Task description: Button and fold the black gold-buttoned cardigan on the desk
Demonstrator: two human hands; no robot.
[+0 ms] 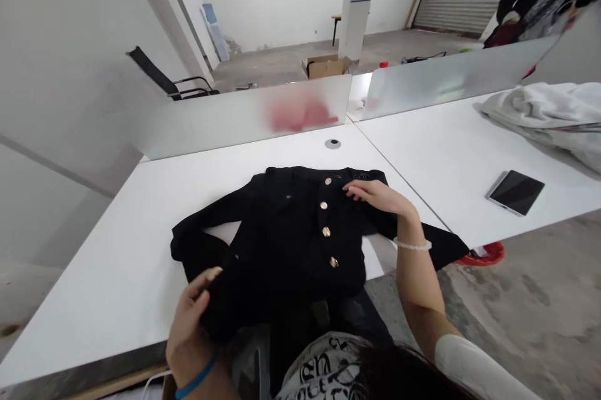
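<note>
A black jacket (pixel 291 231) with gold buttons down one front edge lies spread on the white table, its lower edge hanging over the front side. One sleeve is bent out to the left, and the other reaches right past the table edge. My left hand (pixel 188 312), wearing a blue wristband, is closed on the jacket's lower left front edge. A gold spot shows at its fingertips; I cannot tell whether it is a button. Near the collar, by the top button (pixel 328 181), my right hand (pixel 373 193) rests on the cloth with its fingers stretched out.
Frosted dividers (pixel 244 115) run along the back of the white table (pixel 117 250). To the right lie a dark-screened phone or tablet (pixel 516 192) and a heap of white cloth (pixel 554 112). A red basket (pixel 488 254) is below the right edge. Behind stands a cardboard box (pixel 326 66).
</note>
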